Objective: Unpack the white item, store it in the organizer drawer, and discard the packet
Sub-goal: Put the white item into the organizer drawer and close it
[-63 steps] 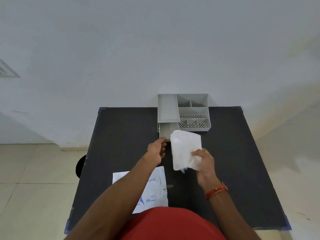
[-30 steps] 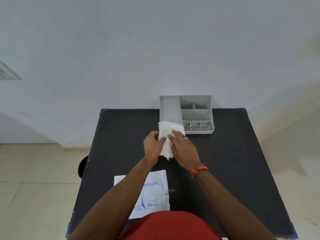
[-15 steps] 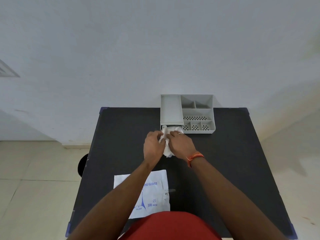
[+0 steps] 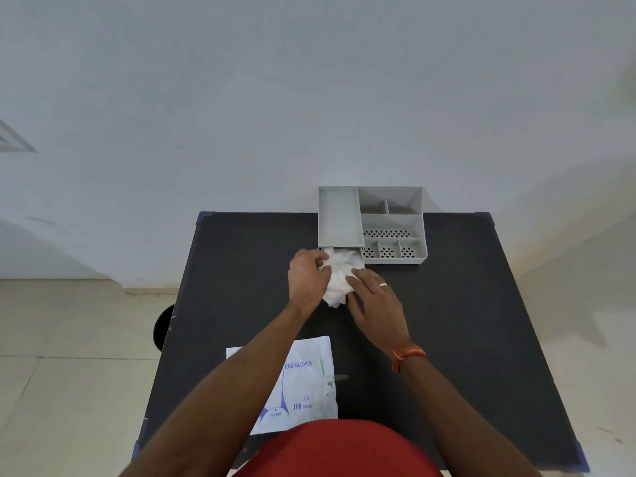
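Note:
A crumpled white item (image 4: 339, 278) lies partly inside the pulled-out drawer (image 4: 356, 258) of the grey organizer (image 4: 392, 225), its near end hanging over the drawer front. My left hand (image 4: 306, 278) grips its left side. My right hand (image 4: 375, 299), with a ring, presses its right side with the fingertips. The white packet (image 4: 303, 387) printed "GLOVES" lies flat on the black table (image 4: 457, 321) near my body, partly under my left forearm.
The organizer stands at the table's far edge against a white wall, with several small perforated compartments on its right. A dark round object (image 4: 161, 327) sits on the tiled floor left of the table.
My right hand brought the white item from mid-air to the drawer. Both hands now bunch it up and push it further into the opened drawer.

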